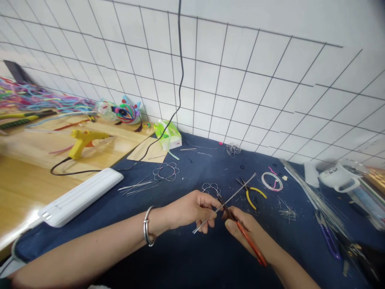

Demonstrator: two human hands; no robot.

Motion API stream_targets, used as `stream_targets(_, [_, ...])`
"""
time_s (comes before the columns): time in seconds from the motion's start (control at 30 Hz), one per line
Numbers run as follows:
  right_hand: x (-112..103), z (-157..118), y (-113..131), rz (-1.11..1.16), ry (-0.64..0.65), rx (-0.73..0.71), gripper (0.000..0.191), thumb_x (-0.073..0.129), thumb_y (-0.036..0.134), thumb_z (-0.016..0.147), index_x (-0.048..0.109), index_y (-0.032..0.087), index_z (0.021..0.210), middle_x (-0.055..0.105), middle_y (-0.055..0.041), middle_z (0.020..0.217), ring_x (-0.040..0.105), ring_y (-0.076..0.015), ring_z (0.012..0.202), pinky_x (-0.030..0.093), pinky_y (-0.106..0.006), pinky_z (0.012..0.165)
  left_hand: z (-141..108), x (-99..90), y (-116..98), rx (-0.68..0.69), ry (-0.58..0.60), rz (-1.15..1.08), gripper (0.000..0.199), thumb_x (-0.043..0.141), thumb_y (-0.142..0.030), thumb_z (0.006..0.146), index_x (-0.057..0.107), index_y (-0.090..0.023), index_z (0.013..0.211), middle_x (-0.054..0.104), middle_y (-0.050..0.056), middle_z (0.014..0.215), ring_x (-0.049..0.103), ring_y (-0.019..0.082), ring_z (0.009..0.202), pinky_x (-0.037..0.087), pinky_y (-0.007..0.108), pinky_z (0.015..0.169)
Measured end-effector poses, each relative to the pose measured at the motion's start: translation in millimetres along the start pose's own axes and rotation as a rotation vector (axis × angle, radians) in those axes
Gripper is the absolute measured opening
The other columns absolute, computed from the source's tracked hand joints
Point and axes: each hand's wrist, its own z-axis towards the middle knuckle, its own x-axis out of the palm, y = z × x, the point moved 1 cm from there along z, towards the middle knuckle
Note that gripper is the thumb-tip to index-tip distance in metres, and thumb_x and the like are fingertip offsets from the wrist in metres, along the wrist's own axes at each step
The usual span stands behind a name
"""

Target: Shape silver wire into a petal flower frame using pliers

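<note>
A thin bundle of metal wires runs slantwise through my left hand, pinched between thumb and fingers. My right hand is wrapped round red-handled pliers, whose dark jaws meet the wires close to my left fingertips. Whether the jaws are closed on the wires is too small to tell. Just beyond my left hand lies a flower-shaped wire piece, partly hidden by the fingers. Yellow-handled pliers rest on the dark blue cloth to the right of it.
On the left are a yellow glue gun, a white power strip and a flower-shaped wire ring. Cut wires lie nearby. Toward the right are a clear coil, long wires, purple-handled snips and a white mug.
</note>
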Motion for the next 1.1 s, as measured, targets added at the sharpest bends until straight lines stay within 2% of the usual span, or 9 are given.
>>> stream_targets(0.27, [2.0,3.7,0.8,0.012,0.024,0.108,0.027,0.049,0.043,0.082,0.048,0.016,0.084,0.044,0.003,0.068,0.039,-0.0092,0.061,0.034,-0.021,0.057,-0.4,-0.3,-2.2,-0.005,0.001,0.024,0.024,0.057,-0.026,0.076,0.063,-0.017,0.098,0.061,0.0,0.064,0.056,0.008,0.047,0.039,0.017,0.043])
stream_targets(0.6, [4.6,10.7,-4.9,0.016,-0.013,0.079,0.02,0.048,0.036,0.082,0.048,0.016,0.085,0.041,0.0035,0.065,0.038,-0.0089,0.059,0.035,-0.022,0.057,2.6,-4.6,-1.3,-0.019,-0.018,-0.02,0.025,0.059,-0.027,0.075,0.063,-0.015,0.097,0.061,0.001,0.064,0.056,0.008,0.046,0.038,0.017,0.041])
stream_targets(0.77, [3.1,17.5,-4.9,0.03,-0.003,0.09,0.022,0.049,0.038,0.081,0.047,0.016,0.079,0.041,0.0037,0.064,0.038,-0.0085,0.058,0.035,-0.021,0.055,7.2,-10.8,3.4,-0.043,-0.013,-0.073,0.026,0.06,-0.027,0.074,0.062,-0.015,0.097,0.063,0.002,0.065,0.057,0.009,0.047,0.038,0.018,0.042])
stream_targets(1.1, [8.4,23.7,-10.8,0.103,-0.005,0.165,0.026,0.048,0.042,0.082,0.048,0.016,0.08,0.038,0.0046,0.061,0.036,-0.0066,0.051,0.033,-0.019,0.047,14.2,-20.7,11.8,-0.046,-0.003,-0.172,0.029,0.063,-0.026,0.072,0.062,-0.015,0.099,0.063,0.002,0.065,0.057,0.009,0.048,0.039,0.018,0.042])
